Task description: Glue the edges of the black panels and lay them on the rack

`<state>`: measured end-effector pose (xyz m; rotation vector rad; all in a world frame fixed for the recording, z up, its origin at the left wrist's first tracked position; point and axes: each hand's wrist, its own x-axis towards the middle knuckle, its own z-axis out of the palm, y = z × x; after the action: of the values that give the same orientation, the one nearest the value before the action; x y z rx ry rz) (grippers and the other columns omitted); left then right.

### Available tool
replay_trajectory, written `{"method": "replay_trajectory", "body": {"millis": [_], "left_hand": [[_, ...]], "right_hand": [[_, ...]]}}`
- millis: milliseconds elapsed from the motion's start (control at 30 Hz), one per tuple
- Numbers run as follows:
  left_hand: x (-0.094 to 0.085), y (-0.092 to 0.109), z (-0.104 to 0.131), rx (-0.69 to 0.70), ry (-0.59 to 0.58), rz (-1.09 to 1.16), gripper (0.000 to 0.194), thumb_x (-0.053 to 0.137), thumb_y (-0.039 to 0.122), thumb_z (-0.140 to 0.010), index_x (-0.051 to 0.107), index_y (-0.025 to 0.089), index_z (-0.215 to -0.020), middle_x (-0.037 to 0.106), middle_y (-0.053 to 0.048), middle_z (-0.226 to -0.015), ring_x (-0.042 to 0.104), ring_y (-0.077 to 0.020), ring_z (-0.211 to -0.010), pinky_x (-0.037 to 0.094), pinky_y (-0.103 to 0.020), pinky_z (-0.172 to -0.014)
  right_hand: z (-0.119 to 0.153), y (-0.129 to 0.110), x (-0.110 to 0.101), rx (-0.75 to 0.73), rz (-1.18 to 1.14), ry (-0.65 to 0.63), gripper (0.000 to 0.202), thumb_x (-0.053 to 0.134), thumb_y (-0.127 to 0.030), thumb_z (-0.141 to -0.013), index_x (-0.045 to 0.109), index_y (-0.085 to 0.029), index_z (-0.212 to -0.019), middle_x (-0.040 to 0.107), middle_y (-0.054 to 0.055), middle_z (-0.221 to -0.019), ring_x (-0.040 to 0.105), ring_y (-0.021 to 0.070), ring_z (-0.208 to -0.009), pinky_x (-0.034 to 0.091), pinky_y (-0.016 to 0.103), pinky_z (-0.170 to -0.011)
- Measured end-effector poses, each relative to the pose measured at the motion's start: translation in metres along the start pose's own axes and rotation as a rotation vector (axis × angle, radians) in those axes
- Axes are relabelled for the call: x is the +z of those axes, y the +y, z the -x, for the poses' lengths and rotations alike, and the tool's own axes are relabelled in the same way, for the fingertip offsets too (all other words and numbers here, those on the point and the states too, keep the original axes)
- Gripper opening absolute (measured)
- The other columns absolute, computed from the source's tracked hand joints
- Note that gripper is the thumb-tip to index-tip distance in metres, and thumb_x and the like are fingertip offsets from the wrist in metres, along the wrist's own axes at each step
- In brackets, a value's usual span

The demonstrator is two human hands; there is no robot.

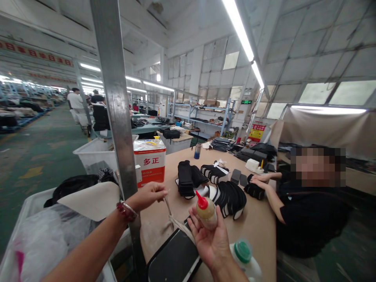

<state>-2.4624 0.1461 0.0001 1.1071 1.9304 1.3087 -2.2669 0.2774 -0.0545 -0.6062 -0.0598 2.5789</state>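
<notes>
My right hand (213, 243) is palm up around a clear squeeze bottle (208, 216) with a red pointed nozzle, which tilts to the upper left. My left hand (151, 197), closed in a pinch, grips one end of a pale, limp strip (174, 221). That strip hangs in a curve toward my right hand, where its far end is hidden. Below them, a flat black panel (173, 256) with a light edge lies on the brown table (258, 231). Close to my right wrist stands a white bottle with a green cap (243, 252).
Black fabric pieces (232, 197) and more black bundles (185, 178) lie beyond my hands. A red-and-white can (149, 162) stands behind a metal post (113, 98). White bins (29, 207) are at left. At right, a co-worker (311, 207) handles black pieces.
</notes>
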Motion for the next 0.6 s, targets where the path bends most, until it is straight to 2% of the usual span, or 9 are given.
{"method": "replay_trajectory", "body": {"millis": [100,167,233,300,400,467,500,533,600], "left_hand": [[-0.007,-0.004,-0.004,-0.052,0.165,0.151,0.04,0.058,0.056,-0.077,0.056,0.017,-0.066,0.059,-0.001,-0.058,0.051,-0.0125,-0.052,0.036,-0.024,-0.049],[-0.005,-0.014,-0.004,-0.06,0.283,0.245,0.053,0.034,0.062,-0.087,0.06,0.016,-0.088,0.07,-0.015,-0.093,0.066,-0.0192,-0.077,0.048,-0.028,-0.059],[0.003,-0.026,-0.001,-0.045,0.357,0.296,0.064,0.018,0.063,-0.09,0.054,0.016,-0.116,0.052,-0.021,-0.139,0.056,-0.0225,-0.12,0.05,-0.034,-0.085],[0.015,-0.036,0.004,-0.043,0.312,0.287,0.063,0.032,0.063,-0.088,0.049,0.02,-0.13,0.038,-0.016,-0.153,0.04,-0.0223,-0.137,0.043,-0.035,-0.1],[0.034,-0.042,0.014,-0.067,0.053,0.205,0.059,0.075,0.05,-0.066,0.065,0.022,-0.117,0.067,-0.013,-0.125,0.057,-0.0286,-0.12,0.045,-0.037,-0.096],[0.041,-0.042,0.019,-0.061,-0.045,0.068,0.038,0.08,0.045,-0.061,0.075,0.021,-0.09,0.077,-0.008,-0.09,0.066,-0.0274,-0.091,0.048,-0.036,-0.083],[0.042,-0.043,0.021,-0.043,-0.048,-0.024,0.027,0.077,0.045,-0.065,0.075,0.02,-0.077,0.075,-0.005,-0.077,0.065,-0.0251,-0.079,0.047,-0.035,-0.077],[0.042,-0.044,0.023,-0.012,0.024,-0.204,0.029,0.071,0.049,-0.071,0.07,0.021,-0.064,0.069,-0.002,-0.063,0.061,-0.0218,-0.067,0.045,-0.032,-0.068],[0.042,-0.051,0.028,0.041,0.109,-0.407,0.03,0.068,0.048,-0.075,0.068,0.021,-0.063,0.067,0.0,-0.064,0.059,-0.0201,-0.065,0.043,-0.031,-0.064]], "right_hand": [[0.0,0.0,-0.001,0.005,-0.006,0.0,0.055,0.057,-0.05,-0.096,0.051,-0.011,-0.135,0.063,0.021,-0.116,0.057,0.0356,-0.114,0.051,0.045,-0.089],[-0.001,0.0,-0.001,0.015,-0.01,0.0,0.055,0.057,-0.05,-0.097,0.051,-0.011,-0.134,0.063,0.021,-0.116,0.057,0.0349,-0.113,0.051,0.045,-0.089],[-0.002,0.0,-0.001,0.028,-0.015,-0.001,0.056,0.056,-0.052,-0.096,0.051,-0.01,-0.133,0.064,0.021,-0.115,0.059,0.0342,-0.11,0.051,0.045,-0.089],[-0.004,0.0,0.0,0.034,-0.019,0.001,0.057,0.055,-0.054,-0.096,0.052,-0.009,-0.132,0.064,0.021,-0.113,0.06,0.0335,-0.108,0.051,0.044,-0.089],[-0.005,0.002,0.003,0.021,-0.021,0.017,0.056,0.054,-0.054,-0.096,0.053,-0.01,-0.13,0.066,0.02,-0.11,0.062,0.0329,-0.105,0.051,0.044,-0.087],[-0.007,0.004,0.006,0.013,-0.016,0.023,0.058,0.052,-0.057,-0.096,0.053,-0.009,-0.129,0.067,0.02,-0.107,0.064,0.0328,-0.101,0.052,0.044,-0.085],[-0.009,0.006,0.008,0.016,-0.014,0.021,0.061,0.052,-0.059,-0.096,0.054,-0.008,-0.129,0.067,0.02,-0.105,0.064,0.0332,-0.1,0.052,0.044,-0.084],[-0.011,0.007,0.01,0.016,-0.007,0.019,0.064,0.05,-0.062,-0.095,0.054,-0.007,-0.128,0.068,0.02,-0.103,0.065,0.0332,-0.098,0.053,0.044,-0.083],[-0.017,0.009,0.014,0.024,0.004,0.032,0.069,0.043,-0.064,-0.097,0.053,-0.004,-0.128,0.068,0.021,-0.101,0.065,0.0322,-0.097,0.053,0.042,-0.079]]}}
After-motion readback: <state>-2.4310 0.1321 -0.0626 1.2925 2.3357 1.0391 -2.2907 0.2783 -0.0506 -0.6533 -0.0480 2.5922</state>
